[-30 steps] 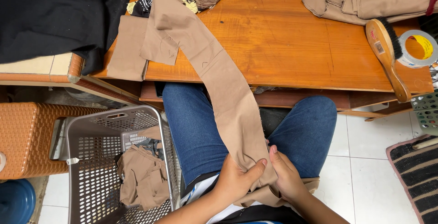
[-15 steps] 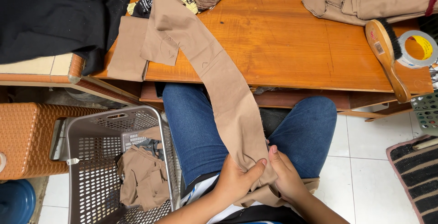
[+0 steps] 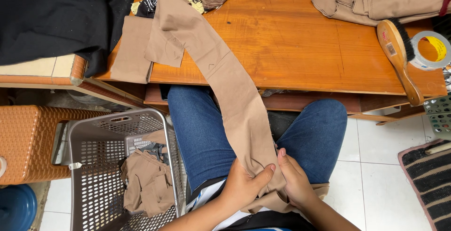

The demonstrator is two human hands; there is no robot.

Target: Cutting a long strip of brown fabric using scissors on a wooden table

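Holding the long tan strip of woven fabric (image 3: 235,94) at its lower end, the left hand (image 3: 244,186) and right hand (image 3: 296,179) meet in the lap, between the blue-jeaned thighs. Both grasp the cloth: the left thumb (image 3: 265,173) presses across the fold toward the right hand, and the right fingers (image 3: 284,161) pinch the edge from above, curled and close together. From there the strip runs upward, over the front edge of the orange wooden table (image 3: 305,47), and lies on the tabletop toward the far left corner. To work this end well, it is advisable to keep the two grips near each other, keep the edge flat between thumb and fingers, and let the table carry the weight of the remaining length. Both forearms enter from the bottom edge and converge; the wrists look level. A grey perforated plastic basket (image 3: 84,165) holding crumpled tan pieces stands beside the left knee.
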